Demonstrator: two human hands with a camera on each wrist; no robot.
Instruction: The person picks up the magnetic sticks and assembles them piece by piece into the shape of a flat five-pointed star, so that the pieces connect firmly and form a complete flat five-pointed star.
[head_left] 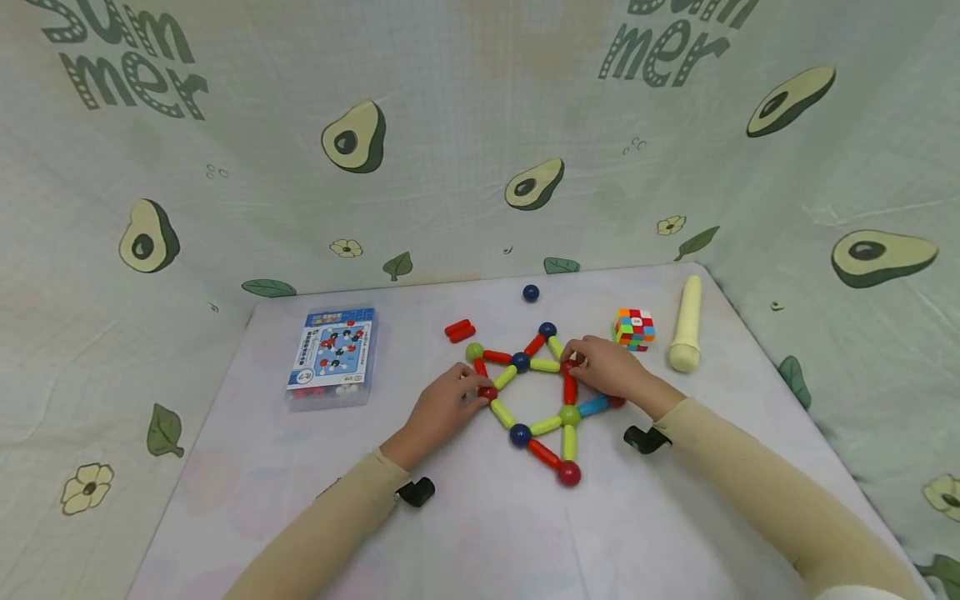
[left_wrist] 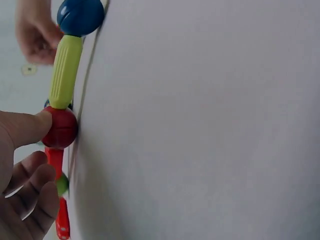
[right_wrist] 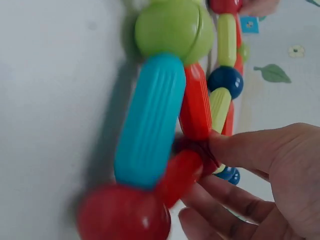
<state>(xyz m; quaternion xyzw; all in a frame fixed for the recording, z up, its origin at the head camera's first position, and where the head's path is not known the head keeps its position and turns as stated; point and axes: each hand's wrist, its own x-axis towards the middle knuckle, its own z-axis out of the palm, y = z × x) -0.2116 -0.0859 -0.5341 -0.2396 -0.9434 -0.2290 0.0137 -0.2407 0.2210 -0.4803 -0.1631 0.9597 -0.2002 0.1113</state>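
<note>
A flat star-like frame of coloured rods and balls point(head_left: 570, 416) lies mid-table, with yellow-green and red rods joining balls around a ring. At its left corner, my left hand point(head_left: 447, 408) pinches a red ball point(left_wrist: 62, 129) between thumb and fingers. My right hand point(head_left: 611, 365) grips another red ball point(right_wrist: 207, 156) at the ring's upper right, partly hidden by the thumb. From the green ball point(right_wrist: 174, 31) near it runs a blue rod point(right_wrist: 150, 120) to an outer red ball point(right_wrist: 125, 215). A red rod joins that outer ball to the gripped one.
Two red rods point(head_left: 460, 331) and a dark blue ball point(head_left: 531, 292) lie loose behind the frame. At left is a boxed building set point(head_left: 330, 358). A puzzle cube point(head_left: 634, 328) and a pale yellow club-shaped stick point(head_left: 686, 325) stand or lie at right.
</note>
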